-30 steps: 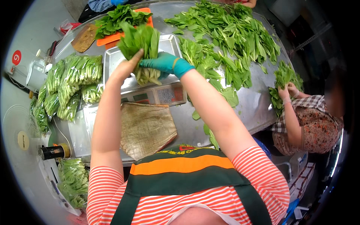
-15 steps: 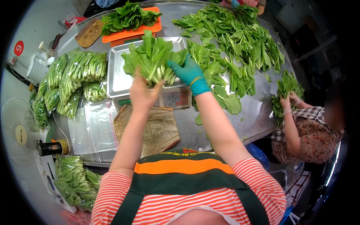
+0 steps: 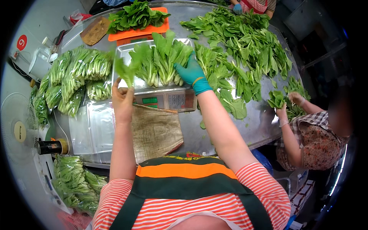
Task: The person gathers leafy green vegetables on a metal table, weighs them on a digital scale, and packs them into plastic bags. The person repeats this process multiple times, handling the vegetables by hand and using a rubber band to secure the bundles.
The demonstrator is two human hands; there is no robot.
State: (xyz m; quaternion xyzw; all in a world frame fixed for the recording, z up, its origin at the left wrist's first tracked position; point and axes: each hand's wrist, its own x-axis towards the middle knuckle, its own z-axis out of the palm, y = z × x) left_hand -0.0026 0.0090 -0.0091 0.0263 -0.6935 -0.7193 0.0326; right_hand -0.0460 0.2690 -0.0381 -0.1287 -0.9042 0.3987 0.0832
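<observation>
My bare left hand (image 3: 123,100) pinches the stem of a single leafy green (image 3: 125,71) at the left edge of a metal weighing tray (image 3: 142,89); its leaf is blurred. Bunched leafy greens (image 3: 161,63) lie on the tray, pale stems toward me. My right hand (image 3: 191,74), in a teal glove, is closed around the right side of this bunch. Under the tray stands a scale (image 3: 178,100) with a lit green display and a keypad.
Bagged greens (image 3: 78,73) are stacked on the left, near flat clear plastic bags (image 3: 92,128). A large heap of loose greens (image 3: 249,46) covers the right. An orange scale (image 3: 159,27) holds more greens. A co-worker (image 3: 306,134) handles greens at the right edge.
My left hand has moved left from the bunch and now holds one leafy green. The bunch lies straighter on the tray, and the scale's display has come into sight. My right hand stays at the bunch.
</observation>
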